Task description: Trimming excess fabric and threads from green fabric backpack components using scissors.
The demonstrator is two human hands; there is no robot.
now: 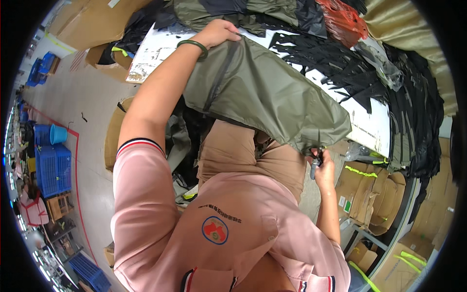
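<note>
A sheet of olive-green, slightly shiny fabric (pixel 272 92) with a dark seam band is stretched over my lap and the table's near edge. My left hand (pixel 220 34), a dark green bangle on its wrist, is closed on the fabric's upper left edge. At the lower right corner, my right hand (pixel 323 168) is closed round a small dark tool with a grey handle (pixel 314 168). Its tip touches the gathered fabric. The fingers partly hide the tool, so its exact kind is unclear.
Many black fabric strips (pixel 335 73) cover the right of the white table (pixel 374 131). A red plastic bag (pixel 343 22) and more folded garments (pixel 253 12) lie along its far side. Cardboard boxes (pixel 362 190) stand at right, and blue crates (pixel 53 168) at far left.
</note>
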